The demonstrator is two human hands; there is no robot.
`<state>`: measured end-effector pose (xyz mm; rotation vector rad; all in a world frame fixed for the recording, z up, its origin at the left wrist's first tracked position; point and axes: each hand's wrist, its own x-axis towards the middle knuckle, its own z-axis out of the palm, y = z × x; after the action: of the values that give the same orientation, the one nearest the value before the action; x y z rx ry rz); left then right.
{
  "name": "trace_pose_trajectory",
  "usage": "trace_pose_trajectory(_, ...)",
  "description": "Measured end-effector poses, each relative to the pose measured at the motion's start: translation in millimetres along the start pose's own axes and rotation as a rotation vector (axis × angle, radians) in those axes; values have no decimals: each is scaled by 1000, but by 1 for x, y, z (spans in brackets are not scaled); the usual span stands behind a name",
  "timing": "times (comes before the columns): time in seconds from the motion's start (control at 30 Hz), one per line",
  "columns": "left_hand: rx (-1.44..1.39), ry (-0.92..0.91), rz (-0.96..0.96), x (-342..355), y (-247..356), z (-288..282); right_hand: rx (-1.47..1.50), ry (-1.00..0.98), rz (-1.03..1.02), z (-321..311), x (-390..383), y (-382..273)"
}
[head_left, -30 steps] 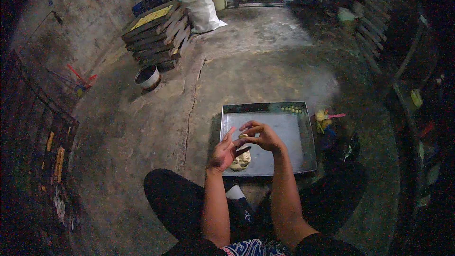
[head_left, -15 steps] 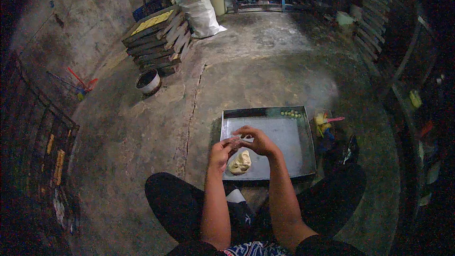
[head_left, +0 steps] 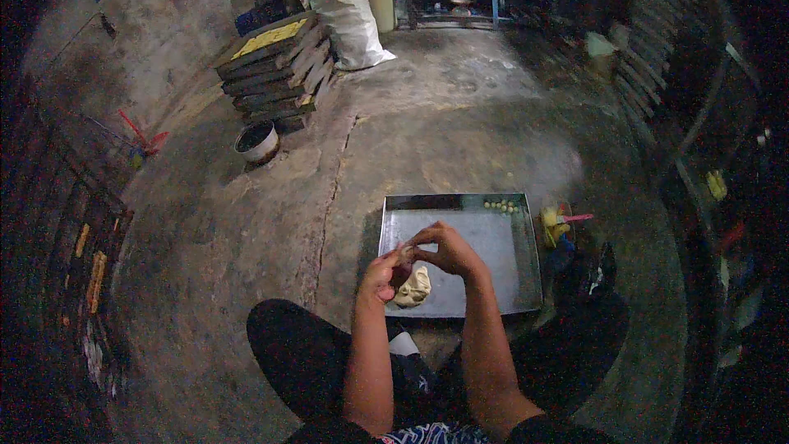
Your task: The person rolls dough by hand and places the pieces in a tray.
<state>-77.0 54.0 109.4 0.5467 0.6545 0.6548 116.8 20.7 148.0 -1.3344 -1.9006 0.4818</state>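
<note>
My left hand and my right hand meet above the left part of a shallow metal tray. Their fingertips close together around a small pale piece that looks like dough; the fingers cover most of it. Just below my left fingers, a larger soft lump of cream-coloured dough lies in the tray near its front left corner. Several small round dough balls sit in a row at the tray's far right corner.
Right of the tray is a small container with yellow things and a pink-handled tool. My folded legs flank the tray's near side. Further off stand a round pot, stacked wooden trays and a white sack.
My right fingers have drawn in against the left fingertips, closing the loop they made. The view has shifted slightly; the dough lump and balls remain in the tray.
</note>
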Motion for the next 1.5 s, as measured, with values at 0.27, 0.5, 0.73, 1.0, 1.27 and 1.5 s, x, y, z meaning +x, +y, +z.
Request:
trace_pose_trajectory(0.27, 234, 306, 325, -6, -2, 10, 270, 32, 132, 1, 7, -31)
trace_pose_trajectory(0.5, -3, 41, 75, -12, 10, 28, 157, 35, 194, -15, -6, -9)
trace_pose_trajectory(0.73, 383, 334, 418, 8, -13, 1, 52, -115, 76, 25, 1, -2)
trace_pose_trajectory(1.0, 264, 166, 523, 12, -14, 16, 67, -142, 418, 13, 11, -30)
trace_pose_trajectory(1.27, 395, 478, 578, -1, -6, 23, 268, -182, 227, 24, -9, 2)
trace_pose_trajectory(1.5, 119, 146, 491, -38, 14, 73, 449, 328, 253, -36, -2, -35)
